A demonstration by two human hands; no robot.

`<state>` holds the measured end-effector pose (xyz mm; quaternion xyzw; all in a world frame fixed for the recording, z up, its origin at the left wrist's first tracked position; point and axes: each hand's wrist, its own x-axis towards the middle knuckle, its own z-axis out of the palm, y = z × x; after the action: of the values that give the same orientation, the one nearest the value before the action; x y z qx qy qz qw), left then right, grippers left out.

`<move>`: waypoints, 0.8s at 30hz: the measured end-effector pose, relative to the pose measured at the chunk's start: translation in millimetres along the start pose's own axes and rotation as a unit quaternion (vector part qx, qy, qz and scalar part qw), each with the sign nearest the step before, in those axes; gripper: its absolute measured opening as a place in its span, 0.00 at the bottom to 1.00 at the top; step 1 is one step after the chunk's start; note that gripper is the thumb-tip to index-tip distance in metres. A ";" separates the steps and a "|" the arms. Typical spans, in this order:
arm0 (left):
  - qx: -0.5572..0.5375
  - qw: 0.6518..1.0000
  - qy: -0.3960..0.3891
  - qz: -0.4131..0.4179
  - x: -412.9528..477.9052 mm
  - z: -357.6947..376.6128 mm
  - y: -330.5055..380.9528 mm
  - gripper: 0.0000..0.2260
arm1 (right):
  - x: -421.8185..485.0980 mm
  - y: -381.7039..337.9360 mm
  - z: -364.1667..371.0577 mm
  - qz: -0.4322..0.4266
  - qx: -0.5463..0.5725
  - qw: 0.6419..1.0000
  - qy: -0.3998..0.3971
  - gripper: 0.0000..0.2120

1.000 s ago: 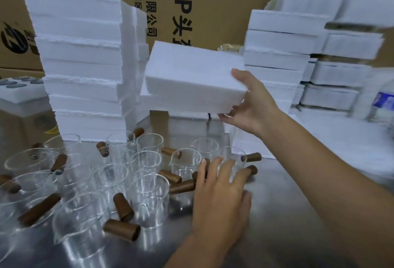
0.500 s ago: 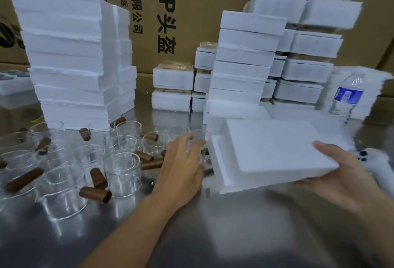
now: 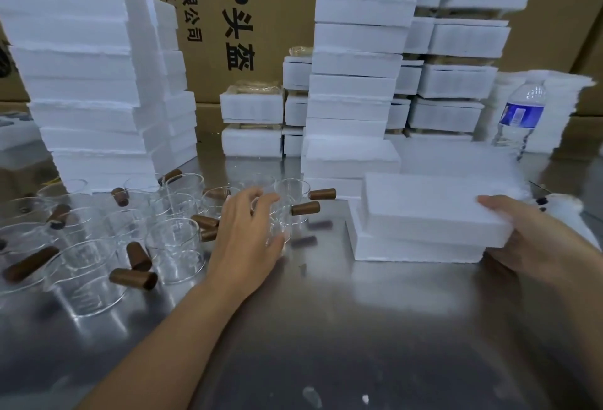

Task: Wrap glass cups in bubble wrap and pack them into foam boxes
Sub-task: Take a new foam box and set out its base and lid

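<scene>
My left hand (image 3: 249, 240) curls round a cup (image 3: 281, 222) at frame centre, beside the other cups (image 3: 176, 249). My right hand (image 3: 538, 240) grips the foam box (image 3: 430, 210), thumb on top, centre right on the table (image 3: 326, 328).

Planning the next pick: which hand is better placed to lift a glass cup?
Left. The left hand curls over a glass cup at the cluster's edge, while the right hand grips the foam box at its right end, away from the cups.
</scene>
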<state>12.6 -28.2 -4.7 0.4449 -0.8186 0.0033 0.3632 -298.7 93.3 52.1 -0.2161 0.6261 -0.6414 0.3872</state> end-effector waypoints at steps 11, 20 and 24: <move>-0.172 0.982 0.079 -0.011 -4.0 -16.7 18.4 0.15 | -35.1 -16.3 32.3 -0.347 0.002 0.937 0.049 0.15; -0.607 0.779 -0.051 -0.149 -1.2 -37.4 42.5 0.29 | -82.8 59.3 115.3 -0.745 -0.280 0.601 0.073 0.26; -0.656 0.717 -0.137 -0.191 -2.6 -46.3 37.0 0.32 | -73.0 70.5 125.1 -0.790 -0.395 0.466 0.048 0.21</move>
<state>13.8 11.2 39.6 0.2375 -0.5537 -0.6651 0.4411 -143.2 75.7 14.2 -0.7178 0.3930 -0.3675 -0.4419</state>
